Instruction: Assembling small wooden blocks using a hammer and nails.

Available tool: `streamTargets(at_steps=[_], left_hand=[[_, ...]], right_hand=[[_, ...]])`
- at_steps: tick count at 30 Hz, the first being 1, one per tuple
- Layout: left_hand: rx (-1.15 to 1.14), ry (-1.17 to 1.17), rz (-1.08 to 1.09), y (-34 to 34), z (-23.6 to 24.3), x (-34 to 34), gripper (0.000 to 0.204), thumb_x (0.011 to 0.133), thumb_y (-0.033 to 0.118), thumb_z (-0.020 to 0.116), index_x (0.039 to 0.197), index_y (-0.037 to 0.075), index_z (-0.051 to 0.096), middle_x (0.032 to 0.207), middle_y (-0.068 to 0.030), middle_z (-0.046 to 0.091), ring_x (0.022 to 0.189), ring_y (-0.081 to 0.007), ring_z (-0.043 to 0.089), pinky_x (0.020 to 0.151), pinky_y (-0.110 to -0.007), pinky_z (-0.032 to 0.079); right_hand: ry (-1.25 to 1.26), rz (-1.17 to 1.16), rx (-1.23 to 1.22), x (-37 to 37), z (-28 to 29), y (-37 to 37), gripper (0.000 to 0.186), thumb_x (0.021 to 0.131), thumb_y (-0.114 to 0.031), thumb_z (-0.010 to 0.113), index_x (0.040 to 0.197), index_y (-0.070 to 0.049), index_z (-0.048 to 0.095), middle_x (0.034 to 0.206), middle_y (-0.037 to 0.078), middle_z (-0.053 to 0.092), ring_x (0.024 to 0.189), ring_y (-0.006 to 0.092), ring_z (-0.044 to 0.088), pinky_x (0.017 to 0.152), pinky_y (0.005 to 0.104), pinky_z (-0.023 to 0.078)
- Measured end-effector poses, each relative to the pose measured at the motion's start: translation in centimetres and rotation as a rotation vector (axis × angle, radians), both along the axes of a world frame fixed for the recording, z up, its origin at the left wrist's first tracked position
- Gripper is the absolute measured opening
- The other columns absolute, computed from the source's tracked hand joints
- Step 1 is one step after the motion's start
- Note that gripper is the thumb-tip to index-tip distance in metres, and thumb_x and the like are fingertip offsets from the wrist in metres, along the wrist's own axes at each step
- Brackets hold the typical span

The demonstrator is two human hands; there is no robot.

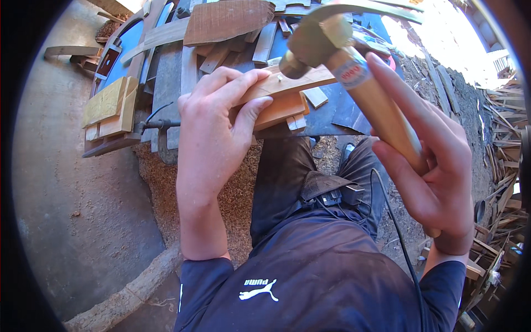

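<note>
My right hand point(434, 160) is wrapped round the wooden handle of a claw hammer point(381, 105). The hammer's metal head is over a pale wooden strip point(307, 82), and I cannot tell whether they touch. My left hand point(213, 119) grips that strip near its left end, thumb below and fingers on top. A small nail point(280, 78) stands up from the strip between my left fingers and the hammer head. Just under the strip lies an orange-brown wooden block point(283, 109). The strip's far right part is hidden behind the hammer.
A workbench point(343, 119) carries many wood offcuts, including a wide reddish-brown board point(228, 22). A metal clamp point(161, 126) is at its left edge by stacked yellowish blocks point(110, 105). Sawdust point(232, 221) covers the floor below. A black cable point(399, 235) hangs by my right arm; scrap wood point(506, 144) piles up at right.
</note>
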State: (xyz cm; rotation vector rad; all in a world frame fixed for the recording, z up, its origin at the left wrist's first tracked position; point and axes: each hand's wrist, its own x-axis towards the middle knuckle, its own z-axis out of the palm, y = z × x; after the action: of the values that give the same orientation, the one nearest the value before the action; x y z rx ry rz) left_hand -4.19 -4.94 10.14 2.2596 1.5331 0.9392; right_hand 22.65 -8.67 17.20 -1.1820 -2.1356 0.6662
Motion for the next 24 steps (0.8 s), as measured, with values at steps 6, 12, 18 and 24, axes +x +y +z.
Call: streamTargets(at_steps=[6, 12, 18, 24], left_hand=[[-0.069, -0.093, -0.056, 1.1, -0.3, -0.4, 0.032, 0.090, 0.012, 0.079, 0.119, 0.001, 0.075, 0.106, -0.0096, 0.070, 0.099, -0.0219, 0.066, 0.085, -0.031, 0.050], [-0.020, -0.197, -0.089, 1.4, -1.4, -0.7, 0.032, 0.090, 0.015, 0.080, 0.119, 0.002, 0.076, 0.099, -0.0081, 0.067, 0.092, -0.0206, 0.063, 0.081, -0.031, 0.049], [0.029, -0.166, -0.078, 1.5, -1.9, -0.9, 0.035, 0.089, 0.017, 0.081, 0.120, 0.002, 0.076, 0.094, -0.0083, 0.064, 0.086, -0.0202, 0.062, 0.076, -0.032, 0.049], [0.070, -0.161, -0.051, 1.6, -2.6, -0.8, 0.038, 0.087, 0.020, 0.083, 0.119, 0.002, 0.076, 0.093, -0.0101, 0.066, 0.083, -0.0231, 0.064, 0.075, -0.034, 0.050]], right_hand=[[-0.181, 0.085, 0.110, -1.8, -0.3, 0.6, 0.071, 0.083, 0.008, 0.069, 0.151, 0.000, 0.054, 0.127, 0.018, 0.073, 0.103, 0.0234, 0.071, 0.095, 0.0366, 0.053], [0.050, -0.364, 0.184, -2.6, 1.7, -2.9, 0.054, 0.095, 0.001, 0.070, 0.147, -0.001, 0.057, 0.113, 0.015, 0.075, 0.082, 0.0109, 0.070, 0.067, 0.0225, 0.051], [-0.384, -0.120, 0.483, -0.1, 0.2, -1.7, 0.038, 0.096, -0.005, 0.073, 0.133, 0.002, 0.065, 0.106, 0.012, 0.076, 0.080, 0.0096, 0.070, 0.062, 0.0217, 0.049], [-0.199, -0.006, 0.221, -2.9, -1.0, -0.3, 0.062, 0.092, 0.005, 0.069, 0.152, -0.004, 0.055, 0.114, 0.011, 0.076, 0.086, 0.0088, 0.068, 0.068, 0.0249, 0.050]])
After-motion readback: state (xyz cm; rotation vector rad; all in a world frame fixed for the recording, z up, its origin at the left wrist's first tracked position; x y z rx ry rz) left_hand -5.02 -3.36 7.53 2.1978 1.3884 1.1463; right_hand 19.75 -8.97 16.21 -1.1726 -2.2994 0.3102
